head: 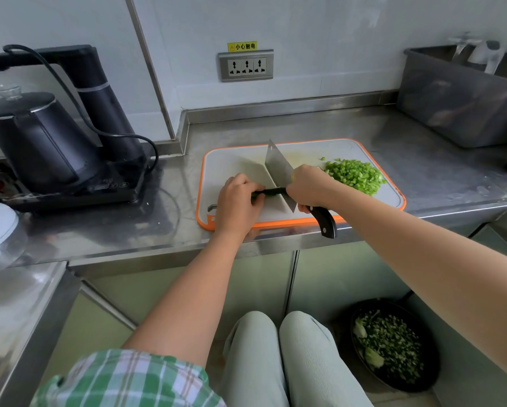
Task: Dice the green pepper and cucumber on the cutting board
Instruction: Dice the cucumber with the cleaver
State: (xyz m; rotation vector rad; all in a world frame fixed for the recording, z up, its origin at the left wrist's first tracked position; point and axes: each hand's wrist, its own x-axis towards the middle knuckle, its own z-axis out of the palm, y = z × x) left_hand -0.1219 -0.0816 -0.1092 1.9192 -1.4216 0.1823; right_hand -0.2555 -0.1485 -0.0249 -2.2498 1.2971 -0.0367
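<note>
A stainless steel counter (422, 160) runs along a white wall, and a white cutting board (234, 163) with an orange rim lies on it near the front edge.

At about 2 o'clock on the board sits a loose heap of diced green pepper (353, 173), small bright-green cubes, a few strays at its far edge. Near the board's centre, slightly toward 7 o'clock, lies the cucumber (271, 191). It is a thin, dark green length set crosswise, mostly hidden by the fingers, so it may be a strip rather than a whole piece.

The left hand (237, 201) comes in from 7 o'clock, knuckles up and fingers curled down, pinning the cucumber's left end to the board. The right hand (311, 186) reaches in from 4 o'clock and is wrapped tightly round the black handle of a cleaver (278, 165). Its broad blade stands on edge across the cucumber, tip toward 12 o'clock, just beside the left fingertips.

At 9 o'clock from the board stands a black kettle (38, 136) on its base. A wall socket (246, 66) is at 12 o'clock.
</note>
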